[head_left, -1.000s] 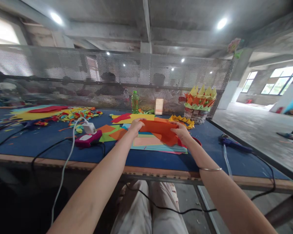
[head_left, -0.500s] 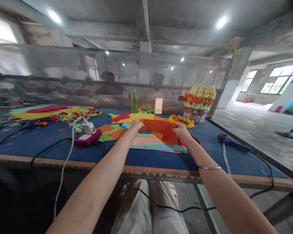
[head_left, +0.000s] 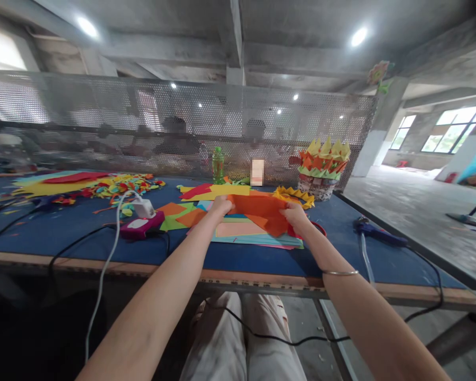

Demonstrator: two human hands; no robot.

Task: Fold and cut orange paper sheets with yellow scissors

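Stretched between my two hands is a folded orange sheet of paper (head_left: 256, 205), held over a pile of coloured sheets. My left hand (head_left: 222, 205) pinches its left end, and my right hand (head_left: 294, 216) grips the right end. Beneath it lies a stack of light-blue and pink sheets (head_left: 241, 229). Part of a red round thing shows by my right wrist, mostly hidden. Behind the orange paper are yellow and red sheets (head_left: 230, 191). A yellow zigzag-folded paper strip (head_left: 297, 196) rests just beyond my right hand.
A purple power socket (head_left: 140, 226) with a white plug sits left, cables trailing over the table edge. A blue glue gun (head_left: 381, 233) lies right. At the back stand a green bottle (head_left: 218, 165) and a paper-decorated basket (head_left: 324, 169), before a perforated metal screen (head_left: 115, 106).
Both hands keep hold of the orange paper in almost the same place. Only a very slight shift of the whole view shows.
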